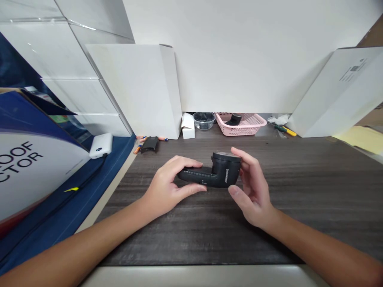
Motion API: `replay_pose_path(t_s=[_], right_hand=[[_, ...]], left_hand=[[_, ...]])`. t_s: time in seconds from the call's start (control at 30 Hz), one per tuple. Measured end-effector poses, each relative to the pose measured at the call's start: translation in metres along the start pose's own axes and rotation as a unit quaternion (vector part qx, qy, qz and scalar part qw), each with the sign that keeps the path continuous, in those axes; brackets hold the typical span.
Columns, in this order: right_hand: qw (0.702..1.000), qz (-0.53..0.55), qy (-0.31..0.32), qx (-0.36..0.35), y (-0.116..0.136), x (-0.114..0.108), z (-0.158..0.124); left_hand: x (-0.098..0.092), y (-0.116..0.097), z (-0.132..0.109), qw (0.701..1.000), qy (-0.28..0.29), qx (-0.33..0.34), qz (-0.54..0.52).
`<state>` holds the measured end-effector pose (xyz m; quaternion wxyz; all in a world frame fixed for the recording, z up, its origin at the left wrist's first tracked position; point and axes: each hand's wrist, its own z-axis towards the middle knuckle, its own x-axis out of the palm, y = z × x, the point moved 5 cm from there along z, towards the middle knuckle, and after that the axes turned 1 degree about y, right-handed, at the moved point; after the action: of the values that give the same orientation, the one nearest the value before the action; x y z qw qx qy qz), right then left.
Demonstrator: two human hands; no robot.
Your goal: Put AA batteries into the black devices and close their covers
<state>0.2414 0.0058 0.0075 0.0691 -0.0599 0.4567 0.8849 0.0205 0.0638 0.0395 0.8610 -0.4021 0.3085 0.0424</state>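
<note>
A black handheld lint shaver (223, 173) lies level just above the dark wood-grain desk, with white lettering on its round head. My left hand (170, 183) grips its ribbed handle from the left. My right hand (251, 187) wraps the round head from the right, with the thumb low and the fingers high. Behind it, a black battery cover (149, 144) rests on the desk. Beside that cover lie several orange-and-blue batteries (143, 139).
At the back stand a pink plastic basket (239, 124) holding a black object, a glass bowl (204, 120), a small white box (188, 126) and a yellow-handled screwdriver (285, 131). White cartons (133, 89) lean on the wall. A white power bank (101, 145) sits on blue fabric at left.
</note>
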Motion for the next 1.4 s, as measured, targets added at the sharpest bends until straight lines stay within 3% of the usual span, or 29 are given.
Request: replay_pose_path(t_s=[0.1, 0.2, 0.3, 0.4, 0.5, 1.07, 1.2, 1.3, 1.4], right_hand=[[1.0, -0.002, 0.009, 0.004, -0.003, 0.001, 0.001], [0.999, -0.017, 0.016, 0.026, -0.007, 0.002, 0.002], [0.999, -0.02, 0.026, 0.041, -0.009, 0.004, 0.004], [0.999, -0.003, 0.012, 0.037, -0.011, 0.004, 0.006], [0.998, 0.012, -0.002, 0.056, -0.017, 0.003, 0.007], [0.996, -0.007, -0.004, 0.09, -0.025, 0.006, 0.008], [0.983, -0.04, 0.057, 0.17, -0.033, 0.01, 0.011], [0.967, -0.054, 0.119, 0.219, -0.035, 0.012, 0.015], [0.963, -0.076, 0.11, 0.234, -0.031, -0.006, 0.021]], left_hand=[[0.01, 0.01, -0.001, 0.977, 0.059, -0.117, -0.169], [0.025, 0.014, -0.007, 0.901, 0.121, -0.232, -0.347], [0.037, 0.015, -0.015, 0.823, 0.173, -0.34, -0.42], [0.043, 0.014, -0.022, 0.764, 0.226, -0.392, -0.461], [0.045, 0.012, -0.024, 0.733, 0.26, -0.396, -0.488], [0.044, 0.016, -0.02, 0.751, 0.25, -0.394, -0.467], [0.043, 0.022, -0.018, 0.764, 0.214, -0.398, -0.461], [0.043, 0.023, -0.016, 0.757, 0.193, -0.387, -0.49], [0.042, 0.022, -0.012, 0.763, 0.186, -0.359, -0.505]])
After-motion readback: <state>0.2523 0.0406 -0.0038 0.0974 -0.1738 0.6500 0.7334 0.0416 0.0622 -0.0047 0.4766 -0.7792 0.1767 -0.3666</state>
